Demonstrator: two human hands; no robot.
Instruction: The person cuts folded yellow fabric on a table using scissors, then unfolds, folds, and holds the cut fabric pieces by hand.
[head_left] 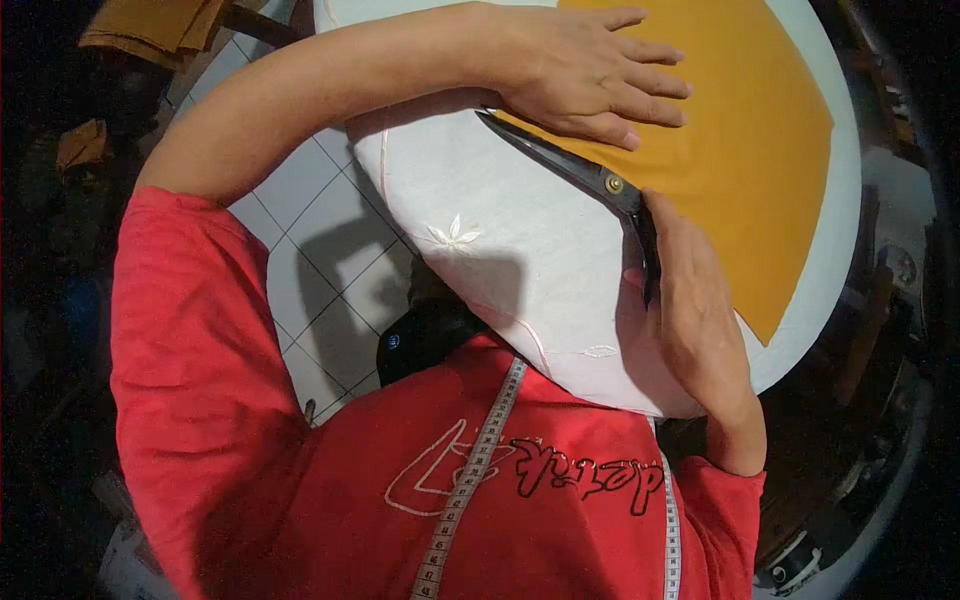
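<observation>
A mustard-yellow piece of fabric (pixel 750 150) lies flat over a white round table cover. My left hand (pixel 610 85) presses down on the fabric's upper left part, palm down with fingers stretched and spread. A pair of black scissors (pixel 560 165) lies along the fabric's lower left edge, tips pointing to the upper left, just below my left hand. The blades look shut or nearly so. My right hand (pixel 695 300) is closed around the scissors' handles, and its fingers are partly hidden behind the hand.
The white table cover (pixel 560 270) carries embroidered flowers and a pinkish trim. A measuring tape (pixel 465 490) hangs down over my red shirt (pixel 350 500). Brown cloth pieces (pixel 150 30) are at the upper left, above a tiled floor (pixel 320 260).
</observation>
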